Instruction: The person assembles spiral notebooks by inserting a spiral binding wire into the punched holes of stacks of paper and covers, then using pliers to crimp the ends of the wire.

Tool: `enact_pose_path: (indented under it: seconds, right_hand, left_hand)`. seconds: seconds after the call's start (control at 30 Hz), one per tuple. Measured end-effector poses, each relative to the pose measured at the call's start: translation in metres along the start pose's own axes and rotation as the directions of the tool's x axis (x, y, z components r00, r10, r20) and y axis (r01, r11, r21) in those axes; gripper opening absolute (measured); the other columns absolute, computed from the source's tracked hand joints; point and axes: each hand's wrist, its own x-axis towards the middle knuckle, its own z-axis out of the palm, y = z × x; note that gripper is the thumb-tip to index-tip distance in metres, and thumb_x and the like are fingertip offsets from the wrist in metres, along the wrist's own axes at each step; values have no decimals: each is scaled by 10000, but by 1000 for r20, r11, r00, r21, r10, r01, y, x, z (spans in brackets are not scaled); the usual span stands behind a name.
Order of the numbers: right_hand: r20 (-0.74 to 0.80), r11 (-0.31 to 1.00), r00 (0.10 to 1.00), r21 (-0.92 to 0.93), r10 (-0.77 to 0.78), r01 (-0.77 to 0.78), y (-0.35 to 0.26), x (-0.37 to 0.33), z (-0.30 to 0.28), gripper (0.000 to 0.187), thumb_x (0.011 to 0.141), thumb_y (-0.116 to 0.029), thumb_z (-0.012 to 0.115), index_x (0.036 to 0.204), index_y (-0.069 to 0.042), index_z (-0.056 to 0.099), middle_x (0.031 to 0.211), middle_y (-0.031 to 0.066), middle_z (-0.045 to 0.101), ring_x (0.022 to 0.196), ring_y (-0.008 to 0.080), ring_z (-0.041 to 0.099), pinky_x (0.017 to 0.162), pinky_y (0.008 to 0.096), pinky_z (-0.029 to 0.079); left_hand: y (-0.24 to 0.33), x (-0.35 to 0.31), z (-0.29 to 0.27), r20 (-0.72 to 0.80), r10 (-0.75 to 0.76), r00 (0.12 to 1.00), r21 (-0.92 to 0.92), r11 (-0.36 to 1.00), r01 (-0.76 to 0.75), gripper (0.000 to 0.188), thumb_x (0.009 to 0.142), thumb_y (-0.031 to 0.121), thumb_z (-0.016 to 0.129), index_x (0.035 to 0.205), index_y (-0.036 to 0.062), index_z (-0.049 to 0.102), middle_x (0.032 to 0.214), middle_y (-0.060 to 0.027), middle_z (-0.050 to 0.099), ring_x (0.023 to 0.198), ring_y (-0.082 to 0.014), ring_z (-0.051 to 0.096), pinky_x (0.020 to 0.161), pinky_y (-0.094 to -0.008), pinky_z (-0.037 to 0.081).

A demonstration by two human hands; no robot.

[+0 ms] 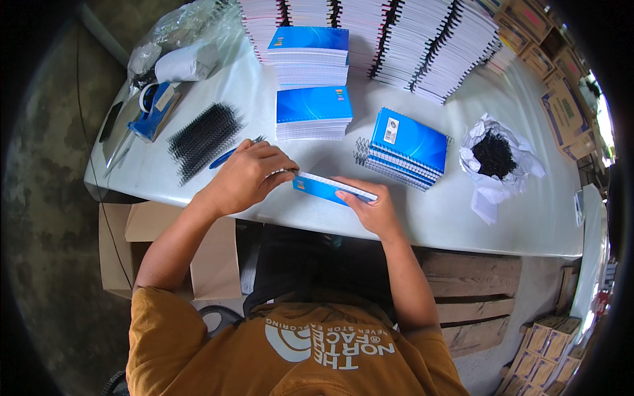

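Observation:
My right hand (pixel 371 210) grips a small blue-covered notebook (pixel 323 189), thumb on the cover and fingers behind its page edges. The notebook is held tilted above the table's near edge. At its left end my left hand (pixel 254 173) has its thumb and fingertips pinched together; a thin pale piece shows there, too small to name. Partly behind that hand lies a blue pen (pixel 223 158). Beyond it rests a bundle of black spiral binding coils (pixel 206 138). To the right is a stack of blue notebooks (pixel 409 142) with wire coils along their edges.
Two stacks of blue-covered pads, the nearer stack (pixel 314 112) and the farther stack (pixel 308 56), stand mid-table. Tall piles of coil-bound books (pixel 436 46) line the back. Crumpled paper (pixel 485 198) holds black bits at right. A blue tape dispenser (pixel 155 113) lies left; a cardboard box (pixel 214 264) sits below.

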Motion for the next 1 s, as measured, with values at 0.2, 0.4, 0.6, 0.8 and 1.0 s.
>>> enact_pose_path:
  seconds: [0.2,0.4,0.6,0.8,1.0]
  right_hand:
    - [-36,958,982,-227,-187,174,-12,-13,13,306,802,-27,650,1106,-63,645,918,168,670,768,259,672,660,307,514]
    - [-94,932,945,-219,-314,288,1,-30,32,370,762,44,638,1116,-64,631,980,136,667,767,280,663,664,325,523]
    - [-71,915,942,-272,-329,299,2,-33,35,434,728,97,604,1135,-53,611,1045,129,658,884,279,656,731,345,537]
    - [-12,859,899,-301,-438,414,-3,-32,48,409,747,85,580,1139,-31,598,1036,143,655,858,296,659,727,359,539]
    - [16,805,867,-364,-498,469,3,-34,45,474,740,49,600,1207,-5,534,1062,163,641,870,310,654,726,374,535]
  left_hand:
    - [19,-5,39,-460,138,877,459,882,102,1028,685,612,638,1363,-73,279,1437,-290,222,1354,-442,165,1076,-568,72]
    - [9,-40,87,-528,395,752,598,802,-1,1067,772,732,410,1359,-138,224,1446,-333,153,1339,-517,118,1042,-645,37]
    - [18,-79,142,-120,335,934,477,845,-242,1140,720,833,298,1393,-84,224,1390,-361,253,1344,-508,103,1009,-659,-48]
    - [1,-34,107,-641,186,745,316,948,36,1101,699,760,471,1332,-119,274,1355,-362,278,1296,-498,228,1028,-645,135]
    - [14,-24,96,-592,406,696,392,900,-192,1115,730,810,318,1268,-166,288,1383,-416,78,1289,-561,143,1023,-642,146]
